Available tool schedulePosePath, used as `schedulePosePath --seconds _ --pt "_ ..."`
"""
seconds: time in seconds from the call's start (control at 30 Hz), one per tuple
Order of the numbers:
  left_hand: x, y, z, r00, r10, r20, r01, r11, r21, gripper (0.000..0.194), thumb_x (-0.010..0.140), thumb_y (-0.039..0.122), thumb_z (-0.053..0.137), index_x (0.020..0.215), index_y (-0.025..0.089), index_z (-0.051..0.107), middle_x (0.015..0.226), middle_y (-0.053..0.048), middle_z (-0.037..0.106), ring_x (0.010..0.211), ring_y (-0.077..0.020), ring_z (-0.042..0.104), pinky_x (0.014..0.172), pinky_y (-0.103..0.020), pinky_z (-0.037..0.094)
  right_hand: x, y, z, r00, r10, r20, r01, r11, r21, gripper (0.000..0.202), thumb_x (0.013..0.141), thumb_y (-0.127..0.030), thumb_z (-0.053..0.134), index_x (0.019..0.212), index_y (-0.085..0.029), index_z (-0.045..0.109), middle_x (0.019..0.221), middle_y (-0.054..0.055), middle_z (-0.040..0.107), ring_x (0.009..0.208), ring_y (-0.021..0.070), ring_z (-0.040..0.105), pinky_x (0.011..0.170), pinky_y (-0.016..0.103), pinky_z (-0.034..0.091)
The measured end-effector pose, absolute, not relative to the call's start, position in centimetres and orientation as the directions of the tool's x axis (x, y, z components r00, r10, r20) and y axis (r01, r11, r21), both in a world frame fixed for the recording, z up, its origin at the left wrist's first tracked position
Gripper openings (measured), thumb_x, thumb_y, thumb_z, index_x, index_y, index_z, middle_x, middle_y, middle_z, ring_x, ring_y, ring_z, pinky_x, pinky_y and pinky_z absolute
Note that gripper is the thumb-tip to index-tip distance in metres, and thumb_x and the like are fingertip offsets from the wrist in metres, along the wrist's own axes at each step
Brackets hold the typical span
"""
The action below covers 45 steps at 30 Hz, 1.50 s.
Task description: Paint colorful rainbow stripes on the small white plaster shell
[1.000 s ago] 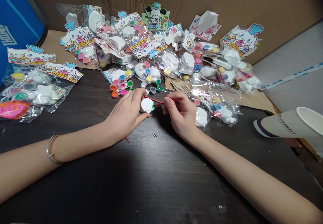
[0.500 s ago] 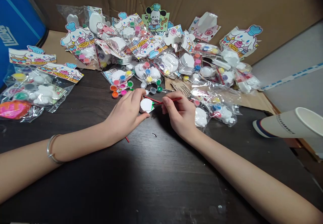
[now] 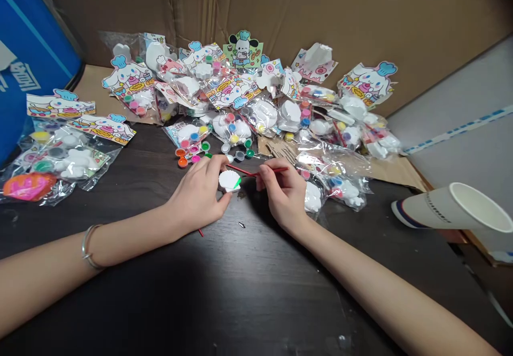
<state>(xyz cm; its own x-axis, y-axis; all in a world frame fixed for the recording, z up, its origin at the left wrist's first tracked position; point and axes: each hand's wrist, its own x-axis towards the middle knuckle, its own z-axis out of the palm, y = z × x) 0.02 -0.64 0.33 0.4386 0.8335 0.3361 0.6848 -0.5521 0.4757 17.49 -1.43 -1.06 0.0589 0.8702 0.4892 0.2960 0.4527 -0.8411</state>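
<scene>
Left hand is curled round the white shell, fingers on its far-left side, thumb by the near edge. Right hand has a red-handled brush pinched btwn thumb & fingers, pen-style, tip pointing L at the shell. The shell is mid-desk btwn both hands, ribbed face up; can't tell if it's resting on the desk or lifted slightly. Green paint covers only a patch on its R side, rest is white. Tip looks v. close to that green edge; contact isn't clear.

To do it well, imo: keep L fingertips on bare white only, b/c wet green prob smears & prints. Steady the R wrist on the desk if poss., so just the fingers steer. Work w/ the ribs, not across, & get paint into the grooves w/ light strokes; too much load = drips into neighbouring ribs. Best to start from the green edge & pull outward, turning the shell w/ the left hand rather than twisting the brush.

Paint pots stand open just beyond the left hand, so refills are near; mind the knuckles there, & wipe excess on a rim. Another red stick lies close behind the shell, easy to knock. Paper cup is well apart, far R, clear of the elbow for now.
</scene>
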Motion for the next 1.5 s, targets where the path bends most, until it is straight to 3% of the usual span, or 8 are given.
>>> schedulePosePath --seconds 0.23,0.43,0.6,0.77,0.93,1.03,1.2,1.5 --pt "-0.2 -0.8 0.4 0.436 0.821 0.368 0.65 -0.571 0.502 0.037 0.07 0.011 0.057 0.104 0.017 0.044 0.097 -0.009 0.06 0.092 -0.0261 0.058 0.08 -0.041 0.051 17.3 -1.5 -0.9 0.115 0.859 0.498 0.306 0.447 -0.841 0.016 0.088 -0.024 0.053 0.072 -0.02 0.054 0.055 -0.005 0.051 0.048 0.0083 0.048 0.048 0.022 0.039" --pt "-0.6 -0.4 1.1 0.384 0.793 0.473 0.586 -0.605 0.539 0.032 0.077 0.016 0.055 0.107 0.017 0.044 0.102 -0.011 0.058 0.095 -0.0245 0.056 0.081 -0.04 0.048 17.4 -1.0 -0.8 0.149 0.845 0.514 0.336 0.446 -0.83 0.016 0.09 -0.023 0.05 0.075 -0.02 0.055 0.06 -0.003 0.053 0.052 0.009 0.05 0.051 0.022 0.041" --pt "-0.5 -0.8 1.4 0.417 0.709 0.569 0.452 -0.705 0.547 0.014 0.087 0.009 0.044 0.093 0.021 0.048 0.069 0.002 0.055 0.065 -0.013 0.053 0.062 -0.025 0.044 17.4 -0.6 -0.6 0.131 0.824 0.551 0.376 0.474 -0.797 0.015 0.09 -0.019 0.049 0.078 -0.021 0.057 0.065 -0.001 0.056 0.062 0.012 0.054 0.059 0.026 0.044" --pt "-0.4 -1.9 1.7 0.495 0.642 0.585 0.35 -0.764 0.543 0.02 0.083 0.004 0.041 0.092 0.02 0.048 0.065 0.002 0.055 0.057 -0.0119 0.049 0.054 -0.023 0.04 17.3 -0.5 -0.8 0.161 0.837 0.523 0.375 0.438 -0.817 0.013 0.091 -0.018 0.047 0.088 -0.022 0.059 0.072 0.001 0.059 0.068 0.0138 0.057 0.063 0.029 0.046" --pt "-0.5 -2.4 1.6 0.597 0.584 0.55 0.282 -0.795 0.537 0.026 0.078 0.001 0.037 0.095 0.017 0.048 0.069 0.0 0.057 0.059 -0.0127 0.051 0.055 -0.023 0.041 16.3 0.6 1.0 -0.01 0.865 0.502 0.315 0.479 -0.819 0.014 0.091 -0.017 0.048 0.089 -0.021 0.061 0.07 0.0 0.06 0.061 0.0109 0.057 0.058 0.025 0.047" --pt "-0.5 -2.4 1.3 0.609 0.578 0.543 0.257 -0.791 0.555 0.028 0.075 -0.001 0.035 0.092 0.016 0.049 0.072 -0.002 0.059 0.061 -0.0124 0.054 0.056 -0.023 0.043 14.9 2.3 3.2 -0.103 0.906 0.41 0.274 0.422 -0.865 0.008 0.089 -0.021 0.052 0.083 -0.02 0.058 0.067 -0.002 0.06 0.054 0.0091 0.054 0.052 0.023 0.044" --pt "-0.5 -2.4 1.0 0.628 0.561 0.539 0.264 -0.805 0.531 0.027 0.071 -0.002 0.035 0.083 0.016 0.052 0.072 -0.002 0.059 0.061 -0.013 0.054 0.055 -0.024 0.044 12.6 4.9 5.1 -0.373 0.886 0.274 0.361 0.411 -0.837 0.014 0.088 -0.023 0.052 0.075 -0.018 0.056 0.064 -0.002 0.058 0.058 0.0091 0.052 0.057 0.024 0.041" --pt "-0.8 -2.4 0.9 0.645 0.588 0.489 0.341 -0.793 0.504 0.027 0.07 -0.001 0.035 0.079 0.016 0.054 0.071 -0.001 0.057 0.059 -0.0127 0.052 0.053 -0.025 0.042 11.4 5.1 3.5 -0.403 0.883 0.239 0.549 0.443 -0.709 0.017 0.089 -0.026 0.049 0.076 -0.019 0.058 0.069 0.002 0.057 0.066 0.0145 0.052 0.065 0.029 0.04"
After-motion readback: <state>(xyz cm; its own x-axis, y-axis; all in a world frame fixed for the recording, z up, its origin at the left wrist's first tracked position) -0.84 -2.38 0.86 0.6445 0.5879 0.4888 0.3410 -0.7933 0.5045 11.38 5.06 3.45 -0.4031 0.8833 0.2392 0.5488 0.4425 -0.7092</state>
